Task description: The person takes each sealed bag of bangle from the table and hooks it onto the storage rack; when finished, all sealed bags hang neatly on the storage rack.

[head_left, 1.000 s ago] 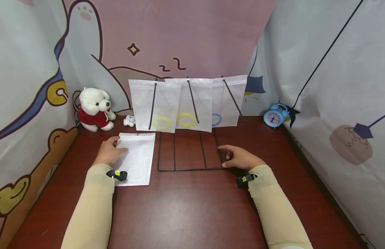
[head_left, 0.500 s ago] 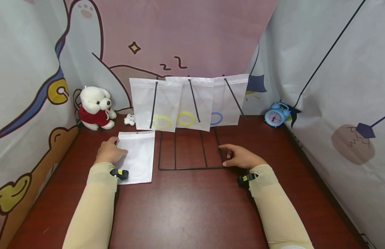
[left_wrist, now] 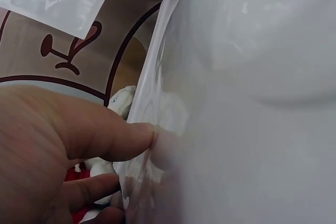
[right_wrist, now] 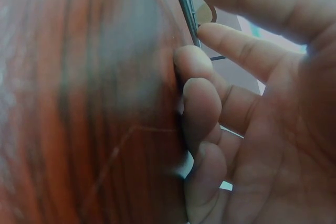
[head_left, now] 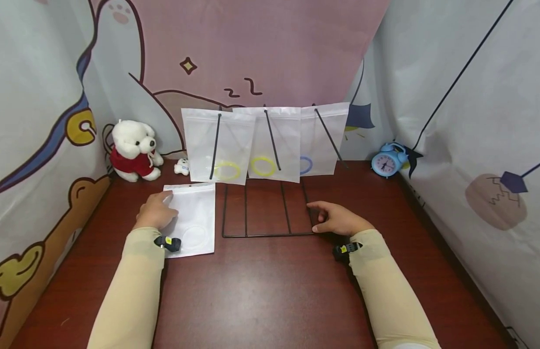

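In the head view, a white zip bag [head_left: 200,208] lies flat on the table at the left, with a faint pale ring [head_left: 195,237] showing through its lower part. My left hand [head_left: 156,211] rests along its left side, thumb and forefinger extended over the surface. The left wrist view has my thumb touching the glossy bag [left_wrist: 241,145] and the other fingers near its edge. At the right, my right hand [head_left: 340,219] touches the black wire rack [head_left: 265,236] at its base, forefinger and thumb spread along the corner. Its remaining fingers are curled against the tabletop.
Three white zip bags [head_left: 274,131] hang from the rack's prongs, showing yellow and blue rings. Behind on the left sit a plush dog [head_left: 132,150] and a small white figurine [head_left: 181,166]. A blue alarm clock [head_left: 387,162] stands at the back right; printed curtains surround the table.
The flat bag has shifted slightly left, and my left forefinger now lies further over its top corner. My right hand and the rack have stayed put; the head view has tilted a little.
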`<control>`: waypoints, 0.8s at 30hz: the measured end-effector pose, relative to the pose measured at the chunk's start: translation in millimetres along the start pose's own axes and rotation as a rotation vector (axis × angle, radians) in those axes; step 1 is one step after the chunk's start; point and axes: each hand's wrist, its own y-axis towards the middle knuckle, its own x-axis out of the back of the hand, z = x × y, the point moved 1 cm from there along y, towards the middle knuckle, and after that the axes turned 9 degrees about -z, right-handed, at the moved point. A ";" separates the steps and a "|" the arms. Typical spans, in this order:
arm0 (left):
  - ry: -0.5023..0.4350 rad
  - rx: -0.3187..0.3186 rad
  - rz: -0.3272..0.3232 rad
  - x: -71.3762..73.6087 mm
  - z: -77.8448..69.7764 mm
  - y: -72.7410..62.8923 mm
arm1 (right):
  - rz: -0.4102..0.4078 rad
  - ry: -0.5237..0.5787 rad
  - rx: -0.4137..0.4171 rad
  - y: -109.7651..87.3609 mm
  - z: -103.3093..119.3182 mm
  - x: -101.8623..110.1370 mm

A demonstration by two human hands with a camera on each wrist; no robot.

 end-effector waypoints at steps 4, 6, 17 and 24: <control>0.006 -0.009 -0.003 -1.4 0.8 1.7 | 0.001 -0.003 -0.003 0.1 0.2 0.0; 0.017 -0.024 -0.007 -1.5 -0.1 1.7 | 0.002 -0.005 -0.008 -0.7 1.4 0.5; 0.023 -0.009 0.007 1.9 -2.1 -1.9 | 0.004 -0.016 -0.013 -1.2 3.5 1.5; -0.017 -0.051 0.000 2.5 1.1 -0.9 | 0.002 -0.022 -0.010 -1.8 5.5 1.4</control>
